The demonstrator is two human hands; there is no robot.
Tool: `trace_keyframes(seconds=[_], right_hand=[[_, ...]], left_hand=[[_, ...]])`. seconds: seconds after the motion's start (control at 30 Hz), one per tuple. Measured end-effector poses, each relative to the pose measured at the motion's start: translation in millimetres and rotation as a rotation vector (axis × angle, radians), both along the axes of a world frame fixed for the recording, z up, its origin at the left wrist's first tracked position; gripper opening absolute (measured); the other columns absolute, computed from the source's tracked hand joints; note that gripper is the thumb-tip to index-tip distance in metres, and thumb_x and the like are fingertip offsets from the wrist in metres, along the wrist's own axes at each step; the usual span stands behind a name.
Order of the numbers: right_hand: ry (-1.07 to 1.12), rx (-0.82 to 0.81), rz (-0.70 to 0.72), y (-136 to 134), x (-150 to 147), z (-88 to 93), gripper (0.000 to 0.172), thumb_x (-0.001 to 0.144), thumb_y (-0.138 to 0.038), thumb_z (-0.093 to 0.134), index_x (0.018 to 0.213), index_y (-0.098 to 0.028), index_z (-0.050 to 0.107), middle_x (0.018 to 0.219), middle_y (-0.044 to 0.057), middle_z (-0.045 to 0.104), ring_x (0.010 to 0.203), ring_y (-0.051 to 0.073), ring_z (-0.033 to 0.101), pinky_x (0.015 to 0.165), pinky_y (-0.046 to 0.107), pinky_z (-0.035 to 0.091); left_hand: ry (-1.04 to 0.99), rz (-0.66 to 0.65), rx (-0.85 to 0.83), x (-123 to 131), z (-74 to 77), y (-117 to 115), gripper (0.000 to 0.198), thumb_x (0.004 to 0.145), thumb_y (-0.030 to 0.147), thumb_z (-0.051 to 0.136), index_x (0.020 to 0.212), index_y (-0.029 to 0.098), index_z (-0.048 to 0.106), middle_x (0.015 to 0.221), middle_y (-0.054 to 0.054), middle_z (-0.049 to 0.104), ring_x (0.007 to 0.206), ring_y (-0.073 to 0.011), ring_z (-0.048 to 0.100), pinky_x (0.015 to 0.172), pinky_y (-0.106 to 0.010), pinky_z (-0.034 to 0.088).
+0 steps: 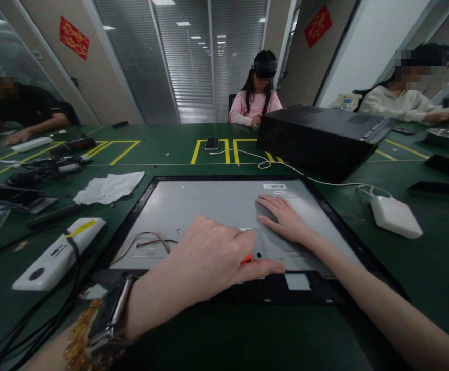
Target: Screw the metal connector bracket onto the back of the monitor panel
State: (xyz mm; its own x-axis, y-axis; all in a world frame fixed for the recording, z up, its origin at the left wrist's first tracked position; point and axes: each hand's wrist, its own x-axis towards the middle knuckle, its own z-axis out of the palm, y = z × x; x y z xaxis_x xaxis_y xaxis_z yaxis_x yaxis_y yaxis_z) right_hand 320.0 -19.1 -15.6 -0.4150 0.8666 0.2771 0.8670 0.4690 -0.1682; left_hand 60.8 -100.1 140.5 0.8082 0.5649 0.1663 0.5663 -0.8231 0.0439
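Observation:
A flat grey metal panel (209, 203) with a black frame lies on the green table. My left hand (220, 252), with a watch and a beaded bracelet at its wrist, is closed around a small orange object (248, 258) over the panel's near edge. Most of that object is hidden by the fingers, and the thumb points right. My right hand (282, 219) lies flat on the panel's right part, fingers spread, holding nothing. Thin coloured wires (147, 238) lie on the panel's near left part, left of my left hand.
A white power strip (58, 255) and black cables (54, 314) lie at the left, with a crumpled white tissue (108, 188) beyond. A large black box (317, 141) stands behind the panel at the right. A white adapter (396, 216) lies right. Three people sit around the table.

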Motion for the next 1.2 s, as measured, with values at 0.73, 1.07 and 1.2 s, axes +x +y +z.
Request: trace_keyframes(seconds=[0.73,1.07,1.2], right_hand=[[0.006,0.001,0.014,0.7,0.5,0.3,0.052,0.096,-0.047,0.041,0.14,-0.02,0.047,0.145,0.013,0.05,0.135,0.029,0.043,0.113,0.053,0.028],[0.002,0.004,0.013,0.4,0.7,0.4,0.051,0.096,-0.044,0.041,0.139,-0.019,0.048,0.145,0.013,0.05,0.136,0.029,0.042,0.114,0.052,0.029],[0.005,0.005,0.019,0.5,0.7,0.3,0.051,0.095,-0.044,0.042,0.14,-0.021,0.047,0.146,0.012,0.05,0.136,0.028,0.042,0.113,0.053,0.028]], left_hand=[[-0.025,0.047,-0.012,4.5,-8.0,1.7,0.024,0.102,0.032,0.035,0.094,0.018,0.053,0.059,0.003,0.056,0.048,-0.0147,0.053,0.046,-0.025,0.029],[-0.118,0.026,-0.183,5.4,-4.3,2.6,0.016,0.09,0.013,0.036,0.095,0.018,0.05,0.086,-0.003,0.06,0.066,-0.0146,0.054,0.062,-0.028,0.042],[-0.181,-0.009,-0.125,4.8,-12.3,7.6,0.015,0.097,0.025,0.04,0.093,0.018,0.053,0.087,-0.003,0.06,0.068,-0.015,0.056,0.061,-0.028,0.042]])
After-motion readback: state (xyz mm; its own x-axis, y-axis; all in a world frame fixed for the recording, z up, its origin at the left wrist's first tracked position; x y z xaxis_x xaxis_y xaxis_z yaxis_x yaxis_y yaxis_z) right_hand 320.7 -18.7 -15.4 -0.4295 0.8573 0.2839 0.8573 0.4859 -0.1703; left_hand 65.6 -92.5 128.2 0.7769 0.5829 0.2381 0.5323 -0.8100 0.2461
